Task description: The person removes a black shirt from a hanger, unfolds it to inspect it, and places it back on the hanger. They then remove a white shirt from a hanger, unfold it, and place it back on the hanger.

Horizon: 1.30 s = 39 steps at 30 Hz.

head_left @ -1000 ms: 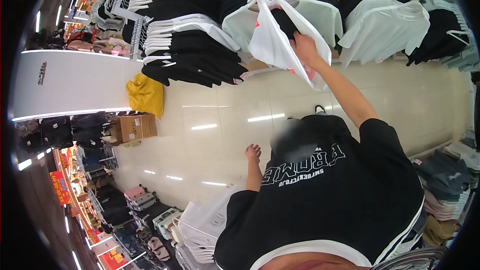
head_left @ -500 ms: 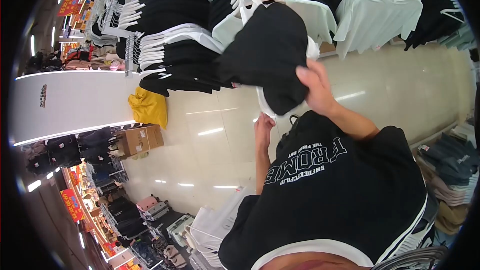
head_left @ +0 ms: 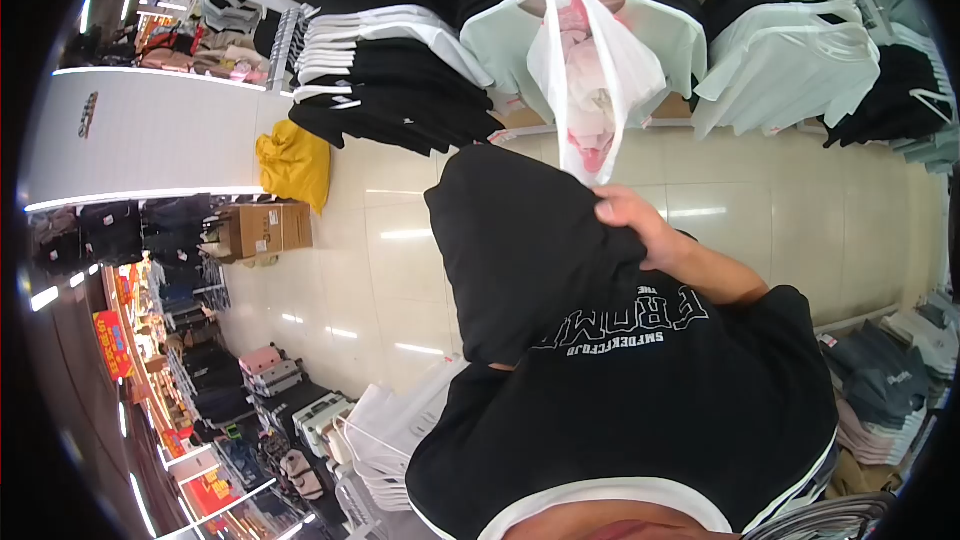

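Note:
A loose piece of black clothing (head_left: 525, 250) spreads out in front of my chest, its exact kind not showing. My right hand (head_left: 640, 223) is closed on its upper right edge, thumb on top. My left hand is hidden behind the cloth; only a sliver of the left arm shows below its lower edge. Just beyond the clothing, a white plastic bag (head_left: 622, 65) hangs by its handles from the end of a rack arm. Pink and pale crumpled things show through it. The bag's bottom tip comes close to my right hand.
Black shirts (head_left: 405, 90) and white shirts (head_left: 785, 70) hang on racks ahead. A yellow bag (head_left: 293, 162) and a cardboard box (head_left: 265, 230) stand on the floor at left. White hangers with garments (head_left: 400, 420) are at lower left; folded clothes (head_left: 875, 380) are stacked at right.
The black clothing has come down toward my chest, away from the rack, and spread out. The hanging white bag now shows fully. My left hand has gone out of sight behind the cloth.

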{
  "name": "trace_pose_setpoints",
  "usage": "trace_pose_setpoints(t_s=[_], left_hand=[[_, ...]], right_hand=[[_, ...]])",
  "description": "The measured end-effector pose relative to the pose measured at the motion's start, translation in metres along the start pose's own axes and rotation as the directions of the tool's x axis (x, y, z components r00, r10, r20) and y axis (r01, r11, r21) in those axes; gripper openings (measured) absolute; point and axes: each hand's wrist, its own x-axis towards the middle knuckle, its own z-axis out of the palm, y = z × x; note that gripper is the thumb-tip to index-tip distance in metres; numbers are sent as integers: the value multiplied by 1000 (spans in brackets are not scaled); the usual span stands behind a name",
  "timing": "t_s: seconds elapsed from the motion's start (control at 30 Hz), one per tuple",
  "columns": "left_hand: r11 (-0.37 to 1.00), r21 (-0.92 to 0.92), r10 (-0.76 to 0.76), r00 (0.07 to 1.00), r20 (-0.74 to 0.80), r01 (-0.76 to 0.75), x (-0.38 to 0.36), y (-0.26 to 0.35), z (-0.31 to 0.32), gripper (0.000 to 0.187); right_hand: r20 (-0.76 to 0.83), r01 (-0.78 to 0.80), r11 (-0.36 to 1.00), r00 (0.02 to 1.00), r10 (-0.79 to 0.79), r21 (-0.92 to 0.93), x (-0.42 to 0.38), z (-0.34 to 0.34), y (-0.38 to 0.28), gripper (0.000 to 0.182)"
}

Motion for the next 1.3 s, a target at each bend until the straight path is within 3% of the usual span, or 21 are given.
trace_pose_setpoints(t_s=[0.1,0.17,0.23,0.27,0.37,0.4,0.5,0.53,0.57,0.63,0.67,0.73,0.77,0.83,0.9,0.97,1.07,1.17,1.23,1.27,1.3], left_hand=[[998,9,66,997,-49,-65,-3,21,10,48],[995,18,99,991,-87,-98,-4,31,12,49],[992,34,128,984,-121,-125,-3,46,14,50],[990,37,139,980,-141,-135,-1,51,13,50],[989,13,149,973,-174,-149,-2,65,12,52],[989,-15,144,972,-183,-149,-3,67,11,52],[975,-166,115,975,-188,-147,-13,73,9,44],[961,-165,193,966,-172,-222,-19,76,17,47],[940,-168,271,950,-156,-296,-25,79,24,50],[879,-397,230,964,-135,-265,-29,86,17,54],[897,-289,283,937,-207,-335,-29,83,9,65],[824,-478,335,942,-24,-306,-25,85,-3,72],[779,-564,372,926,64,-274,-22,85,-6,75],[727,-622,419,906,64,-293,-18,88,-4,82],[695,-658,456,885,90,-291,-17,95,-5,83],[676,-679,488,864,122,-286,-15,103,-13,83],[663,-698,524,833,176,-270,-9,113,-29,84],[660,-712,511,837,193,-239,-5,120,-41,84],[666,-718,475,857,197,-204,2,123,-53,82],[646,-734,446,884,141,-209,5,122,-62,79],[664,-656,385,916,-111,-358,11,120,-73,72]], right_hand=[[-502,69,966,844,-190,-249,17,0,17,40],[-162,96,780,956,-246,-618,26,-35,15,36],[-149,190,763,924,-351,-618,30,-31,21,37],[-73,251,758,928,-366,-603,34,-33,23,48],[162,383,469,881,-445,-796,46,-32,21,62],[164,380,530,898,-409,-758,52,-37,24,75],[192,386,653,917,-350,-652,59,-41,20,77],[198,357,660,931,-306,-661,57,-48,19,74],[85,290,802,953,-290,-522,54,-59,29,74],[-122,162,973,975,-184,-165,48,-80,52,79],[-78,148,988,986,-146,31,47,-88,49,82],[26,74,909,995,-93,410,53,-89,31,91],[-28,82,917,997,-78,391,56,-81,26,91],[-137,99,932,989,-54,350,65,-59,17,92],[-233,-28,999,972,37,40,64,-58,23,88],[-79,-45,943,997,20,-330,65,-56,28,76],[95,-27,762,989,116,-647,70,-61,37,62],[57,-99,578,968,246,-810,81,-45,27,54],[-76,-239,747,966,246,-621,82,-49,25,46],[-14,-205,892,976,217,-402,81,-48,23,46],[37,-165,974,984,172,-154,80,-41,14,46]])
